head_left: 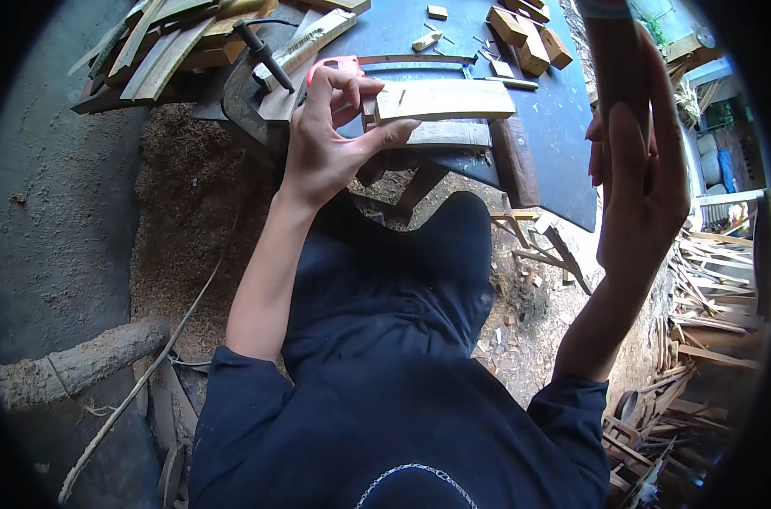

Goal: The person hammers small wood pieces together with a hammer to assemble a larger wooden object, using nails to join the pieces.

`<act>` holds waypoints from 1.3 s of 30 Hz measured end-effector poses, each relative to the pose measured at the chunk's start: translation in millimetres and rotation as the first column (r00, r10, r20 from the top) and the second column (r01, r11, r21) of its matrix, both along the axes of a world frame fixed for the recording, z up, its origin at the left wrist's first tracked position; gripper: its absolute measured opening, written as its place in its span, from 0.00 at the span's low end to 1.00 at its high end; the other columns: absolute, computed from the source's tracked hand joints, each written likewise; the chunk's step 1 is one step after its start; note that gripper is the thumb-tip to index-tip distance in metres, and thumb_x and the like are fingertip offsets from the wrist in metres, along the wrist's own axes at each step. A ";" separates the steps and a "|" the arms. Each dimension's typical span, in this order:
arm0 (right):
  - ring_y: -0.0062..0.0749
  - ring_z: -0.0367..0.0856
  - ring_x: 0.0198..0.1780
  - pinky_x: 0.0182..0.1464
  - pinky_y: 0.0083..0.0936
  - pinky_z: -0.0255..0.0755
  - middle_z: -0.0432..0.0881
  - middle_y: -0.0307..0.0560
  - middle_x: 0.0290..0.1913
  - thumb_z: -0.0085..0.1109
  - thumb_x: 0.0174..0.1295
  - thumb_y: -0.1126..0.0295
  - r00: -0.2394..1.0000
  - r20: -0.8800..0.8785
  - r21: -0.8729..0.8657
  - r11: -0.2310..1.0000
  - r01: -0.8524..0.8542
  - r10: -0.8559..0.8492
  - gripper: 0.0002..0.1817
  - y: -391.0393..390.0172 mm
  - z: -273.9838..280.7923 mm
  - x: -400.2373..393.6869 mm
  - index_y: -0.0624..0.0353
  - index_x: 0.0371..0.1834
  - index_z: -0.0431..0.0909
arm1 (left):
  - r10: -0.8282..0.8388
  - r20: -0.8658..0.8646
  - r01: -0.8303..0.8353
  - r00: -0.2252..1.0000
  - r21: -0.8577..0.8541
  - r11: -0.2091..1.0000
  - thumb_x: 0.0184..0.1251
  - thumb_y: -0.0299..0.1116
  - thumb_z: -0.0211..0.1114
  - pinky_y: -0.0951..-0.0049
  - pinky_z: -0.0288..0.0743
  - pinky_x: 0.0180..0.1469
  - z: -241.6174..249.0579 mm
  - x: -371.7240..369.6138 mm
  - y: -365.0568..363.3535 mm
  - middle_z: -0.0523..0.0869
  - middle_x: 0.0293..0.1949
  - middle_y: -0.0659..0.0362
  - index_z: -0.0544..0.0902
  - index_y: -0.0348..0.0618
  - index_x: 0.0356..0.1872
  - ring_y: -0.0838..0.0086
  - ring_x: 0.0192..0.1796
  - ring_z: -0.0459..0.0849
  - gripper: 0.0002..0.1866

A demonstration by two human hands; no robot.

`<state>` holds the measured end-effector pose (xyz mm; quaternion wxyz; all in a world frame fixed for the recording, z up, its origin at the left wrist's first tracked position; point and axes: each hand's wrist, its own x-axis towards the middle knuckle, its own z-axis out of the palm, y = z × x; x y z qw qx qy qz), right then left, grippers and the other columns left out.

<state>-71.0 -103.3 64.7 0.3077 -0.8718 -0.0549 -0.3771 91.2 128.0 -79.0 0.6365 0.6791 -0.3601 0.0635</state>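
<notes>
Two hands occupied: left hand [339, 140] pinches the end of a pale block [457, 100] at the near edge of the surface [559, 140]; right hand [636, 182], raised well apart, grips a dark bar [608, 59]. I'd keep the block level, fingertips off its top face. Surface also carries a red-handled saw [344, 64] and wood chunks [534, 49]. Strips [716, 318] heaped right, floor [177, 182] littered.

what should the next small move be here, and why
Probably a light, careful tap with the dark bar on what looks like a nail, minding the left hand. The right hand holds the bar raised, the nail-like piece seems to stand up from the pale wood block, and the left hand grips that block's end, its fingers close by.
</notes>
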 end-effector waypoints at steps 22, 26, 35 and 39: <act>0.33 0.90 0.57 0.58 0.32 0.83 0.85 0.48 0.71 0.60 0.79 0.72 0.959 -0.272 -0.191 0.972 -0.136 0.081 0.27 10.0 -8.2 -2.6 0.50 0.81 0.75 | -0.073 -0.023 0.071 0.997 -0.093 0.993 0.65 0.19 0.79 0.62 0.87 0.69 -7.5 1.6 -0.2 0.84 0.59 0.44 0.64 0.43 0.45 0.66 0.63 0.87 0.26; 0.21 0.81 0.34 0.36 0.23 0.73 0.89 0.46 0.42 0.60 0.80 0.74 0.995 -0.101 0.125 0.992 0.001 0.012 0.26 3.1 -1.8 -11.6 0.56 0.80 0.74 | -0.061 -0.016 0.059 0.998 -0.083 0.995 0.66 0.18 0.79 0.62 0.87 0.70 -5.6 1.0 -1.2 0.84 0.58 0.45 0.64 0.43 0.45 0.67 0.63 0.87 0.26; 0.26 0.89 0.54 0.51 0.28 0.81 0.86 0.45 0.71 0.59 0.78 0.75 0.926 -0.377 -0.202 0.974 -0.100 0.017 0.29 14.9 -20.3 -1.8 0.46 0.82 0.73 | -0.078 -0.011 0.075 0.997 -0.164 0.984 0.62 0.27 0.84 0.64 0.87 0.68 -9.4 0.8 -2.6 0.88 0.56 0.45 0.67 0.42 0.44 0.65 0.64 0.88 0.27; 0.37 0.90 0.47 0.49 0.33 0.81 0.91 0.54 0.54 0.62 0.77 0.77 0.976 -0.213 -0.051 0.997 -0.053 0.041 0.29 7.6 -15.6 -2.1 0.47 0.80 0.75 | -0.035 -0.016 0.033 0.999 -0.140 0.990 0.60 0.33 0.86 0.65 0.88 0.66 -8.4 -1.2 -1.7 0.90 0.53 0.49 0.68 0.42 0.43 0.65 0.63 0.90 0.28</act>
